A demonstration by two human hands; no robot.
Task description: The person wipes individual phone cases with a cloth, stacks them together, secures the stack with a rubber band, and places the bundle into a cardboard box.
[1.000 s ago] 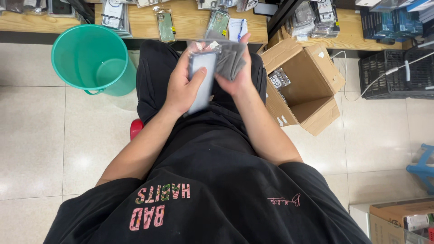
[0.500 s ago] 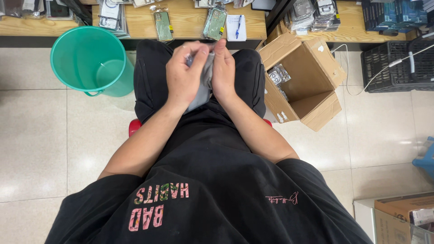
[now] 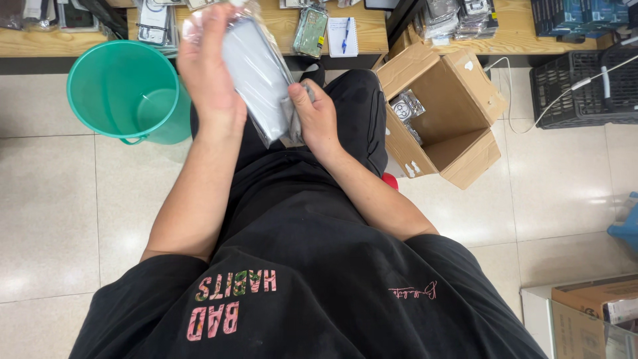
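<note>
My left hand (image 3: 207, 74) is raised and grips a grey flat case in a clear plastic sleeve (image 3: 256, 76), held tilted above my lap. My right hand (image 3: 318, 118) pinches the lower end of that same sleeve near my right knee. I sit in black trousers and a black shirt. The top of the sleeve reaches the frame's upper edge.
A green plastic bucket (image 3: 100, 76) stands on the tiled floor to my left. An open cardboard box (image 3: 458, 143) with packaged items lies to my right. A wooden shelf (image 3: 372, 36) ahead holds packaged cases and a notepad. A black crate (image 3: 585, 93) is far right.
My left hand has lifted the sleeved case up and to the left, away from my lap. My right hand stays low at its bottom end.
</note>
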